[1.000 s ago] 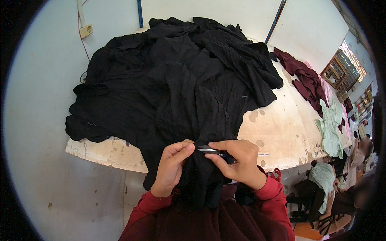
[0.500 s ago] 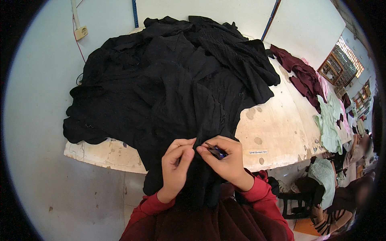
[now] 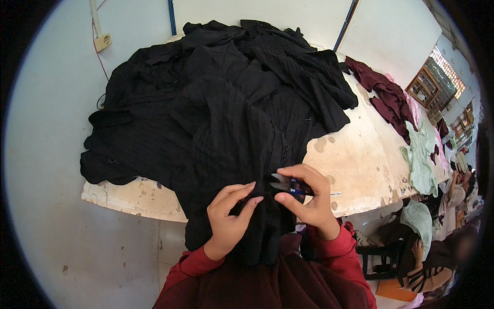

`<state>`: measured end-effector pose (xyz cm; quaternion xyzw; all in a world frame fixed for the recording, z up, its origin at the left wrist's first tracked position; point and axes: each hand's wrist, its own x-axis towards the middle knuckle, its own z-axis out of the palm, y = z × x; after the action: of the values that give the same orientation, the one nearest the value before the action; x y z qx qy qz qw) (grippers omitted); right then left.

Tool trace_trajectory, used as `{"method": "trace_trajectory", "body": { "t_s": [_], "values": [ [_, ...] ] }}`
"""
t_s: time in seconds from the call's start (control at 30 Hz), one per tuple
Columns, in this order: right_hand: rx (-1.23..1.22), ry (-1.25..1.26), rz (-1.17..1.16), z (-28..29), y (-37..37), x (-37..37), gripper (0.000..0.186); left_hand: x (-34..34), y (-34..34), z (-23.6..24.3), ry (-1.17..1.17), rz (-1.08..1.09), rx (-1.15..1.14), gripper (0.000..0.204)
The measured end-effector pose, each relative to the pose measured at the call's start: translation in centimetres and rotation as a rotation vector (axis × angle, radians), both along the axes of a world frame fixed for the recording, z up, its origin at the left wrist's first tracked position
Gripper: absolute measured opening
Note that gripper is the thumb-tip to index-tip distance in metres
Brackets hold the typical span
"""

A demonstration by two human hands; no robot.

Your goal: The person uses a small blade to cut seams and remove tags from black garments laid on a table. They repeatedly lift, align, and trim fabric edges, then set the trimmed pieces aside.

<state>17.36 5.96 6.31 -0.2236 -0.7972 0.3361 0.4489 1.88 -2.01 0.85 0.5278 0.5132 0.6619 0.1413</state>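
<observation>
A large black cloth (image 3: 211,118) lies rumpled over a pale, stained table (image 3: 355,159) and hangs over its near edge. My left hand (image 3: 231,216) rests on the hanging cloth with fingers curved and thumb and forefinger on a fold, seemingly gripping it lightly. Just to its right, my right hand (image 3: 309,201) is closed around small thread snips (image 3: 290,186) with dark and blue parts, their blades pointing left beside the cloth.
Maroon (image 3: 383,92) and pale green (image 3: 422,159) garments lie along the table's right. A white wall (image 3: 46,129) carries a socket (image 3: 103,42). At lower right a co-worker's arm (image 3: 422,278) and pale green cloth (image 3: 414,226) show beside a black chair (image 3: 368,257).
My right hand has drawn back rightward with the snips from the fold half a second ago, opening a gap between my hands. My left fingers have loosened slightly.
</observation>
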Motion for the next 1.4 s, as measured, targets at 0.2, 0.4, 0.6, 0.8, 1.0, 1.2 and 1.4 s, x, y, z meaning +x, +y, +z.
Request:
{"method": "trace_trajectory", "body": {
  "t_s": [0.2, 0.4, 0.6, 0.8, 1.0, 1.2, 1.4],
  "values": [
    [0.441, -0.192, -0.157, 1.0, -0.3, 0.6, 0.024, 0.4, 0.1, 0.2, 0.007, 0.004, 0.005, 0.028],
    [0.598, -0.296, -0.212, 2.0, -0.5, 0.4, 0.020, 0.4, 0.2, 0.2, 0.061, 0.021, 0.025, 0.029],
    [0.446, -0.209, -0.182, 1.8, 0.1, 0.6, 0.021, 0.5, 0.1, 0.1, 0.107, 0.057, 0.041, 0.030],
    [-0.115, -0.072, -0.348, 0.1, 4.1, -0.7, 0.050, 1.2, 0.7, 0.0, 0.198, -0.017, 0.038, 0.033],
    [-0.672, 0.016, -0.078, -3.4, 7.3, -1.1, 0.032, -6.8, 1.2, -0.6, 0.238, 0.415, -0.127, 0.061],
    [-0.415, 0.301, -0.081, -1.0, 8.1, -4.4, 0.012, -8.2, 2.3, -0.7, 0.021, 0.222, -0.445, 0.035],
    [0.461, 0.272, -0.338, 1.8, 11.3, -3.8, 0.020, -11.0, 4.4, 7.5, 0.360, 0.684, 0.362, 0.023]
  ]
}}
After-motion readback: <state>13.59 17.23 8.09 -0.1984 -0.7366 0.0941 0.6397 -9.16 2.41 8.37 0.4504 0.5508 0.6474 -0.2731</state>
